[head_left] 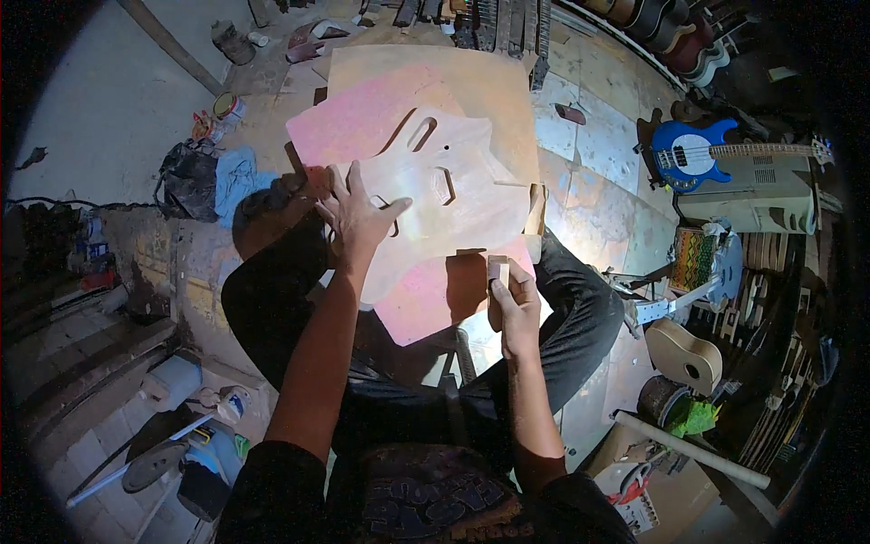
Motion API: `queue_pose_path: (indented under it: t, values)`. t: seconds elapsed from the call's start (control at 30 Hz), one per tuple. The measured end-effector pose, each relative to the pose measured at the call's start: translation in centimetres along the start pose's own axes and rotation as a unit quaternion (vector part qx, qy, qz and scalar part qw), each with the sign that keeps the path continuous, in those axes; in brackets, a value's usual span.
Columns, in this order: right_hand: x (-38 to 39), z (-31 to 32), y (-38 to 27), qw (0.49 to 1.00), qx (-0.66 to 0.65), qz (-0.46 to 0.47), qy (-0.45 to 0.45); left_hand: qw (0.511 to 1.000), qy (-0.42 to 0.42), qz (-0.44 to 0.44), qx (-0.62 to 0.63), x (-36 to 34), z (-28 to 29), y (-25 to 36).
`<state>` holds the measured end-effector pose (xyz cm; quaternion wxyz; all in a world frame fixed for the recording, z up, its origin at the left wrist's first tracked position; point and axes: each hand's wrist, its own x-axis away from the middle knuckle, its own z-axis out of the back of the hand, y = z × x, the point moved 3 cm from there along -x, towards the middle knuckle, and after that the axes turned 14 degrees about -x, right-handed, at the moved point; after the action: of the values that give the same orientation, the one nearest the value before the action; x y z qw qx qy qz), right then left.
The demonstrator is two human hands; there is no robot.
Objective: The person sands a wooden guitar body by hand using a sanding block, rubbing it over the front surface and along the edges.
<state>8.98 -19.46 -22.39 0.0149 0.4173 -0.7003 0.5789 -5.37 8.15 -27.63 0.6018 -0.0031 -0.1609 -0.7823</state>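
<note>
Guitar body (421, 234) leaves bare board (489, 86) beyond its far edge; left hand (359, 219) splays over its left side, right hand (517, 306) grips a block (498, 270) near its closer edge.

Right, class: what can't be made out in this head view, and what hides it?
All in the head view:
Left hand: palm hidden behind its own back.
Pale guitar body: underside hidden by its upper face.
Small block: partly covered by the right hand.
Guitars at upper right: some cut off by the picture's edge.
</note>
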Motion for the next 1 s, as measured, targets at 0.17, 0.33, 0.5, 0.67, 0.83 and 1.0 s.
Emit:
queue_pose_path:
  t: [0.17, 0.33, 0.5, 0.67, 0.83, 1.0]
  values:
    - [0.2, 0.0, -0.3, 1.000, 0.005, 0.004, 0.006, 1.000, 0.002, -0.005, 0.024, -0.5, -0.2, -1.0]
    - [0.3, 0.3, -0.1, 1.000, 0.000, -0.013, 0.009, 0.997, -0.019, -0.065, -0.044, 1.0, 1.0, -0.4]
    - [0.5, -0.3, -0.1, 1.000, 0.006, -0.013, 0.008, 0.998, -0.039, -0.055, -0.021, 0.5, 0.6, -0.3]
    - [0.7, -1.1, -0.1, 1.000, 0.015, -0.020, 0.002, 0.998, 0.055, -0.030, -0.018, -0.1, -1.1, -1.4]
    - [-0.4, -0.3, 1.4, 1.000, -0.006, 0.005, 0.001, 0.997, -0.002, -0.052, -0.055, 1.8, -0.2, 0.5]
    - [-3.5, -4.6, 3.5, 0.963, 0.190, 0.181, -0.069, 0.995, 0.055, -0.051, -0.064, 2.8, -0.7, -0.1]
